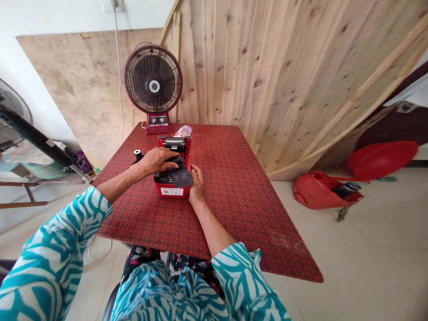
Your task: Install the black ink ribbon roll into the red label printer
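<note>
A small red machine (pixel 171 191) with a black top stands near the middle of the red patterned table (pixel 234 187). My left hand (pixel 157 160) lies across its top with fingers stretched onto a black flap or sheet (pixel 182 176). My right hand (pixel 197 183) is pressed against the machine's right side, fingers curled at the edge of the black sheet. A roller bar (pixel 174 142) shows at the machine's back.
A maroon desk fan (pixel 153 84) stands at the table's far edge, a plastic bottle (pixel 183 131) lying behind the machine. A small black spool (pixel 137 154) sits left of it. Wooden panels lean against the wall. A red bag (pixel 317 191) and red basin (pixel 381 158) lie on the floor at right.
</note>
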`<state>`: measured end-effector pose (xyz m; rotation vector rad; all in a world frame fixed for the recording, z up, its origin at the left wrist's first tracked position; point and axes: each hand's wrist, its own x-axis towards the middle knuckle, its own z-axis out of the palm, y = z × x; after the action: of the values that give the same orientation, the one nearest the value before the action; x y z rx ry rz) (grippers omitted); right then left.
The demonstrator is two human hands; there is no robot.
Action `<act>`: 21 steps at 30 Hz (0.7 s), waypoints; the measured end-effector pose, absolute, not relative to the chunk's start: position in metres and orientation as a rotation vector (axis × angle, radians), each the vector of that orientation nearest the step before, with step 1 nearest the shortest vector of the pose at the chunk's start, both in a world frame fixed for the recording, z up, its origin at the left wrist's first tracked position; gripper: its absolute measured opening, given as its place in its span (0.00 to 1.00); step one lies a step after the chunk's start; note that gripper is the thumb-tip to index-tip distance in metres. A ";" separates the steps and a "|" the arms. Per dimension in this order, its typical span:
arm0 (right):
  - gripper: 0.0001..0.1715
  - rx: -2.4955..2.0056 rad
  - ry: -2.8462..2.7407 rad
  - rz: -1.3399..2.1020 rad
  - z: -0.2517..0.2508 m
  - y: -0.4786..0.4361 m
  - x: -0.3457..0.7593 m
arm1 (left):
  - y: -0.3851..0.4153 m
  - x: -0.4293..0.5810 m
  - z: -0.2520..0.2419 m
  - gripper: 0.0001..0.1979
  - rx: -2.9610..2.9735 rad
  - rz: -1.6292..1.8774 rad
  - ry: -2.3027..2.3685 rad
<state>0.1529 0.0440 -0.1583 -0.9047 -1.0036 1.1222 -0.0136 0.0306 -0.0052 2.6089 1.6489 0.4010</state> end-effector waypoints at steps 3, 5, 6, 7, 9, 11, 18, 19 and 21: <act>0.23 -0.893 -1.003 1.105 -0.157 0.044 0.152 | 0.032 -0.007 -0.004 0.16 2.644 0.218 1.646; 0.23 -0.891 -1.002 1.103 -0.157 0.044 0.151 | 0.031 -0.005 -0.002 0.16 2.612 0.169 1.616; 0.23 -0.890 -1.002 1.106 -0.157 0.044 0.150 | 0.030 -0.005 -0.001 0.16 2.582 0.154 1.600; 0.23 -0.889 -1.003 1.111 -0.157 0.044 0.150 | 0.030 -0.005 0.000 0.17 2.550 0.144 1.590; 0.23 -0.885 -1.003 1.118 -0.158 0.045 0.149 | 0.032 -0.006 0.000 0.17 2.492 0.130 1.593; 0.24 -0.885 -1.007 1.119 -0.158 0.045 0.150 | 0.036 -0.006 -0.002 0.17 2.456 0.110 1.634; 0.24 -0.899 -1.000 1.119 -0.157 0.044 0.151 | 0.057 0.010 -0.011 0.17 2.394 -0.190 1.897; 0.24 -0.901 -0.997 1.123 -0.157 0.043 0.152 | 0.058 0.010 -0.010 0.15 2.395 -0.215 1.856; 0.24 -0.903 -0.992 1.133 -0.155 0.042 0.152 | 0.058 0.006 -0.007 0.13 2.386 -0.149 1.700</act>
<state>0.1522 0.0421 -0.1555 -0.9034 -0.9918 1.1325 0.0057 0.0576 -0.0074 2.3857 1.7004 -0.1489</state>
